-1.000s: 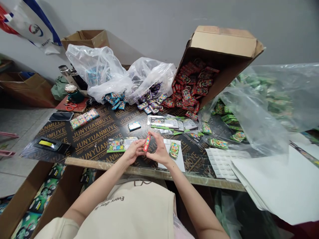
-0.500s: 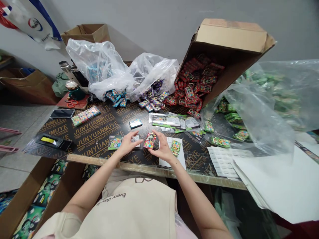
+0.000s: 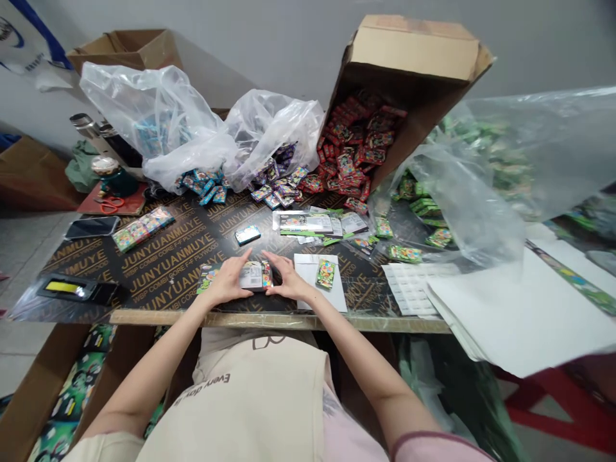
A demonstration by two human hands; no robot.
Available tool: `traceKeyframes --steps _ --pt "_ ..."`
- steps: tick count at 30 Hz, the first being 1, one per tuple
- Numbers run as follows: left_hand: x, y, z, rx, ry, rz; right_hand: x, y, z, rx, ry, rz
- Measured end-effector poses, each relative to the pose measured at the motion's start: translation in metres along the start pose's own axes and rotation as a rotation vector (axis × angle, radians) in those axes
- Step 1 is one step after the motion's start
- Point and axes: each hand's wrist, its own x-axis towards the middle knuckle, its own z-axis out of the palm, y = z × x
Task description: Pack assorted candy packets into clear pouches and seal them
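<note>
Printed package [image 3: 251,276], tilted carton [image 3: 416,51] holding red packets [image 3: 353,168]

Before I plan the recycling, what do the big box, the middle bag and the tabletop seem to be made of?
Big box: probably cardboard; matte tan with creased edges.
Middle bag: likely thin plastic film; glossy, crumpled, translucent.
Tabletop: perhaps coated plywood; dark, slightly shiny, printed "PLYWOOD", though its core is hidden.

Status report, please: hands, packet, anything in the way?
Left hand at printed packet. Right hand around small colourful box at packet's right end; both grips unclear. Nothing obviously blocking; white sheet bearing green box beside right hand.
</note>
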Motion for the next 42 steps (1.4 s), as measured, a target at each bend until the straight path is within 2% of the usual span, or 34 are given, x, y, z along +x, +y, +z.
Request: traceKeyframes --steps 3,4,6,8,9,11,13,15,17,19,21,22,24,26,29,31,33,35,39,40,42 --pt "0.003 -0.002 0.003 0.016 0.076 -0.083 -0.007 -0.006 0.009 -0.043 0.245 0.172" --pt "0.005 -0.003 0.005 0.025 0.089 -0.094 -0.010 -0.010 0.013 -0.044 0.273 0.194" --pt "0.008 -0.003 0.009 0.065 0.075 -0.084 -0.015 -0.015 0.017 -0.040 0.222 0.161" --pt "0.012 -0.002 0.012 0.154 0.013 -0.068 -0.019 -0.010 0.009 -0.078 0.202 0.148" --pt "0.014 0.000 0.013 0.213 -0.033 -0.060 -0.021 -0.001 -0.003 -0.126 0.252 0.190" --pt "0.018 0.004 0.012 0.329 -0.141 -0.028 -0.032 0.027 -0.040 -0.270 0.424 0.368" --pt "0.023 0.010 0.010 0.416 -0.242 0.026 -0.051 0.064 -0.089 -0.458 0.595 0.634" --pt "0.028 0.017 0.007 0.473 -0.315 0.075 -0.079 0.101 -0.137 -0.609 0.742 0.965" --pt "0.033 0.020 0.006 0.505 -0.361 0.097 -0.108 0.128 -0.172 -0.619 0.771 1.206" --pt "0.037 0.022 0.006 0.508 -0.380 0.090 -0.129 0.139 -0.190 -0.587 0.755 1.301" --pt "0.041 0.024 0.006 0.465 -0.343 0.076 -0.134 0.133 -0.190 -0.565 0.787 1.204" --pt "0.043 0.027 0.007 0.410 -0.295 0.066 -0.131 0.124 -0.184 -0.545 0.817 1.079" --pt "0.046 0.040 0.011 0.198 -0.155 0.031 -0.116 0.096 -0.163 -0.445 0.827 0.741" --pt "0.049 0.061 0.017 -0.147 -0.032 -0.050 -0.094 0.061 -0.133 -0.300 0.724 0.411" --pt "0.056 0.093 0.031 -0.724 -0.034 -0.234 -0.064 0.010 -0.088 -0.178 0.472 0.127" --pt "0.058 0.105 0.038 -0.957 0.001 -0.333 -0.051 -0.012 -0.067 -0.151 0.364 0.028" --pt "0.057 0.107 0.038 -1.092 0.083 -0.412 -0.042 -0.022 -0.054 -0.140 0.339 -0.026" --pt "0.053 0.100 0.032 -1.178 0.177 -0.485 -0.037 -0.026 -0.045 -0.137 0.367 -0.041" --pt "0.044 0.077 0.008 -1.276 0.356 -0.585 -0.033 -0.029 -0.038 -0.094 0.429 -0.015" --pt "0.043 0.072 0.002 -1.286 0.361 -0.595 -0.033 -0.030 -0.037 -0.080 0.442 -0.008" --pt "0.041 0.065 -0.008 -1.283 0.262 -0.603 -0.032 -0.033 -0.036 -0.046 0.437 -0.021"
